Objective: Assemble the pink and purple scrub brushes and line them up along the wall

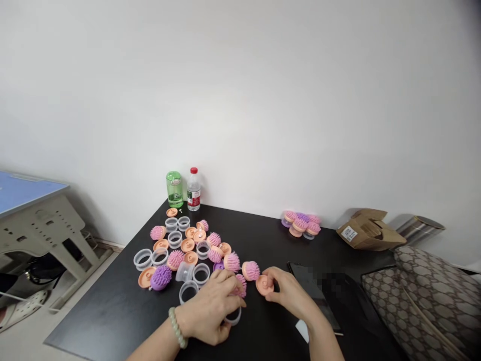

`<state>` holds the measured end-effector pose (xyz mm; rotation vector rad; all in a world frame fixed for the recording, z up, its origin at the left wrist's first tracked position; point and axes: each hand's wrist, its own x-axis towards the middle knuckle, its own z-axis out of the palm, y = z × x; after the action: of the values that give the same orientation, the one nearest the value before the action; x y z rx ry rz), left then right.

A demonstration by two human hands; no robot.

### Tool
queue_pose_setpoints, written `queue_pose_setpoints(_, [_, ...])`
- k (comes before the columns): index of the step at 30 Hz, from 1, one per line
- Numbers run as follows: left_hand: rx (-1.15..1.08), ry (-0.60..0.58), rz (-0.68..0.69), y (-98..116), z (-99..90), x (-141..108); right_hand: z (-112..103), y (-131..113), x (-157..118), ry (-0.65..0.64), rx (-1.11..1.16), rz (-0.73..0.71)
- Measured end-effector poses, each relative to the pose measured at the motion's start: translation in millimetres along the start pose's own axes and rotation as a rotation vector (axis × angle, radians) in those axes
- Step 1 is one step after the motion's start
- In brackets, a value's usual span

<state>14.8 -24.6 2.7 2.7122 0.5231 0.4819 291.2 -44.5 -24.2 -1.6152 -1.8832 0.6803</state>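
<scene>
My right hand [287,291] pinches a round orange plastic cap [264,286] between thumb and fingers, its inner side with a central post facing up. My left hand [214,306], with a beaded bracelet [177,328] at the wrist, is closed around a clear plastic ring [234,318], partly hidden by the fingers. Behind the left fingers lies a pink bristle brush head [241,287], partly covered. Another pink bristle head [250,271] sits between the hands. Left of my left hand are more clear rings [201,274] and a purple bristle head [161,277].
Several brush heads, orange caps [188,245] and rings cover the table's left half. A green bottle [175,189] and water bottle [194,190] stand by the wall. Joined brushes [301,224], a cardboard box [370,230], a dark tablet-like slab [315,291] and a patterned bag [432,301] lie rightward.
</scene>
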Motion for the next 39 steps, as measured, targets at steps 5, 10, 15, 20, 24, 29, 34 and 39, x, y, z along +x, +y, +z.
queue_pose_setpoints(5, [0.072, -0.064, -0.001, 1.2, -0.3, -2.0, 17.6, 1.3, 5.3, -0.003, -0.014, -0.001])
queue_pose_setpoints(10, [0.174, -0.084, -0.036, -2.3, 14.2, -0.6, 35.5, -13.1, 14.7, -0.169, -0.031, -0.022])
queue_pose_setpoints(15, [0.291, -0.075, -0.126, -17.1, 26.3, -0.1, 47.6, -29.4, 23.9, -0.186, -0.143, -0.081])
queue_pose_setpoints(20, [0.334, -0.11, -0.203, -15.5, 14.2, -2.8, 57.3, -37.4, 24.9, -0.147, -0.255, -0.125])
queue_pose_setpoints(24, [0.327, -0.216, -0.282, -9.2, 6.0, -19.2, 66.8, -38.4, 22.7, -0.17, -0.276, -0.175])
queue_pose_setpoints(29, [0.314, -0.164, -0.282, -18.8, 4.5, -44.5, 77.9, -40.3, 30.6, -0.165, -0.289, -0.227])
queue_pose_setpoints(34, [0.36, -0.132, -0.295, -34.7, -7.5, -42.7, 83.8, -43.6, 52.4, -0.178, -0.303, -0.234])
queue_pose_setpoints(39, [0.398, -0.102, -0.304, -49.3, -15.5, -34.2, 84.8, -44.5, 73.8, -0.158, -0.331, -0.228])
